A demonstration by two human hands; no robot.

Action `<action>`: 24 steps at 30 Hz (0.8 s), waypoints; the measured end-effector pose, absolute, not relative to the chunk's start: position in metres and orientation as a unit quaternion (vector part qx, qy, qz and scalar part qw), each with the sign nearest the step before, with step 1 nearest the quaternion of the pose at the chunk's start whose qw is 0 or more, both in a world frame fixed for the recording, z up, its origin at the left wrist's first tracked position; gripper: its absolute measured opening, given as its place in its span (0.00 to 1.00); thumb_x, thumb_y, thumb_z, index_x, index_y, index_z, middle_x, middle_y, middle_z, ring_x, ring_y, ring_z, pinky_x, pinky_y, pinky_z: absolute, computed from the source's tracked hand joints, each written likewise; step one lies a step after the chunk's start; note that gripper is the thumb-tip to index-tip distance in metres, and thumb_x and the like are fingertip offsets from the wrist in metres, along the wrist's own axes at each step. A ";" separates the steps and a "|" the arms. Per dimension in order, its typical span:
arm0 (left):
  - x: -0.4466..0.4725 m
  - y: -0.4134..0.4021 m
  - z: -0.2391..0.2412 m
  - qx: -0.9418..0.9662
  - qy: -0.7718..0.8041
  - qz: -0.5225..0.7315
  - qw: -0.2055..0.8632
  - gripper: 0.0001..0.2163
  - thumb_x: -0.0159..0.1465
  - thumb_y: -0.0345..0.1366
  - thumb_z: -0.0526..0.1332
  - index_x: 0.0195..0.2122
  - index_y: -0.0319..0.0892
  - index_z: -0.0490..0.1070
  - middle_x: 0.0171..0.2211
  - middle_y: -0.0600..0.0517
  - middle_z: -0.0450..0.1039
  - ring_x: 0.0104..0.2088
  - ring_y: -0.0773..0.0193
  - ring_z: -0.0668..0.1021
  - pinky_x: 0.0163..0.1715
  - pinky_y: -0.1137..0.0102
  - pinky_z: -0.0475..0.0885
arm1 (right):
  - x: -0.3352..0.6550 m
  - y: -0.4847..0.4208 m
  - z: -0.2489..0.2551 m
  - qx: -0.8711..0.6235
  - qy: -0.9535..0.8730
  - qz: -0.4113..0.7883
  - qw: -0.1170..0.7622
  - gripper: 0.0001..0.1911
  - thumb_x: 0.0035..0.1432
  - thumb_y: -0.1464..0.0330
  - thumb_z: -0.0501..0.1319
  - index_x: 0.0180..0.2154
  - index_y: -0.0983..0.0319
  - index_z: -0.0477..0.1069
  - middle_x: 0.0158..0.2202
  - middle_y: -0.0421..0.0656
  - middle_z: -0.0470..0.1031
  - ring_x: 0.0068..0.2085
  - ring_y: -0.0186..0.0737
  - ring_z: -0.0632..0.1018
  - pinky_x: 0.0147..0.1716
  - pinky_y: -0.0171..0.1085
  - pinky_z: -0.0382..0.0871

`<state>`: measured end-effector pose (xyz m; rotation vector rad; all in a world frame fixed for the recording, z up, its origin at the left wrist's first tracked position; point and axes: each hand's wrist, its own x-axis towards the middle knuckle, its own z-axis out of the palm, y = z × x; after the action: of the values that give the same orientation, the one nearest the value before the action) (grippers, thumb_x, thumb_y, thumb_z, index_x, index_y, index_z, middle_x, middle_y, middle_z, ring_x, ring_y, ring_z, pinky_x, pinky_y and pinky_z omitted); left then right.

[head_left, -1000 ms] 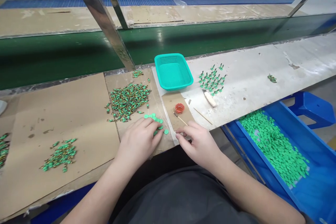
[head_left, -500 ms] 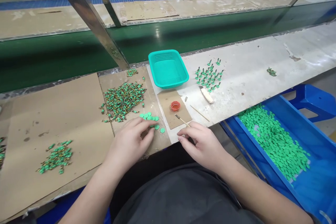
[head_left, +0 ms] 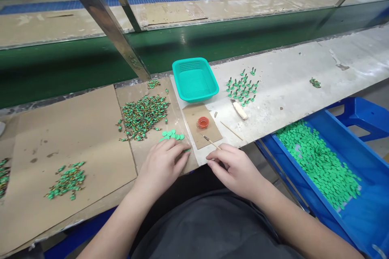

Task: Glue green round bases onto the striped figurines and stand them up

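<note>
My left hand (head_left: 164,164) is closed at the cardboard's near edge, thumb and fingers pinched on a green disc (head_left: 187,150) of which only a sliver shows. Just beyond its knuckles lie several more flat green discs (head_left: 173,134). My right hand (head_left: 234,166) grips a thin paintbrush (head_left: 211,141) between thumb and fingers, its dark tip pointing away to the left. That tip hovers over or rests on a small cardboard piece (head_left: 194,113), close to a little red cup (head_left: 203,122) of liquid. A large heap of small green and gold figures (head_left: 144,115) lies behind my left hand.
A turquoise basket (head_left: 196,85) stands behind the cup. Right of it, several figures on green discs (head_left: 242,87) stand upright, near a white-handled knife (head_left: 240,110) and a thin stick (head_left: 231,130). A blue bin (head_left: 364,206) of discs sits lower right. Smaller pile (head_left: 67,180) at left.
My left hand has moved right and slightly toward me, and a disc at the near edge is now between its fingers. The brush has shifted slightly in my right hand.
</note>
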<state>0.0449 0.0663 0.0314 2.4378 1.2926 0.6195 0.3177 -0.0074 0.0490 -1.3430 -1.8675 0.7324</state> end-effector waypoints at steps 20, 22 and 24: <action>0.026 0.049 0.018 0.824 0.489 0.254 0.135 0.12 0.79 0.42 0.62 0.50 0.51 0.88 0.36 0.52 0.82 0.39 0.58 0.84 0.43 0.62 0.78 | 0.322 -0.027 0.057 -0.515 -0.725 0.276 0.364 0.09 0.78 0.71 0.65 0.45 0.58 0.86 0.33 0.38 0.73 0.29 0.35 0.73 0.34 0.36 0.71; 0.027 0.050 0.018 0.830 0.481 0.248 0.134 0.13 0.79 0.42 0.62 0.49 0.51 0.88 0.36 0.52 0.81 0.39 0.58 0.84 0.44 0.62 0.78 | 0.323 -0.032 0.058 -0.517 -0.720 0.280 0.370 0.09 0.77 0.71 0.66 0.45 0.58 0.86 0.33 0.39 0.75 0.29 0.35 0.73 0.33 0.37 0.71; 0.027 0.050 0.016 0.831 0.481 0.243 0.134 0.11 0.79 0.42 0.63 0.48 0.48 0.87 0.35 0.52 0.79 0.38 0.59 0.82 0.43 0.62 0.78 | 0.324 -0.038 0.060 -0.520 -0.711 0.286 0.378 0.08 0.77 0.70 0.66 0.45 0.58 0.87 0.33 0.39 0.76 0.28 0.35 0.73 0.33 0.37 0.71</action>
<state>0.0274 0.0496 0.0161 2.4104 1.3951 0.7052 0.3236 -0.0380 0.0598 -1.3286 -1.8166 0.7304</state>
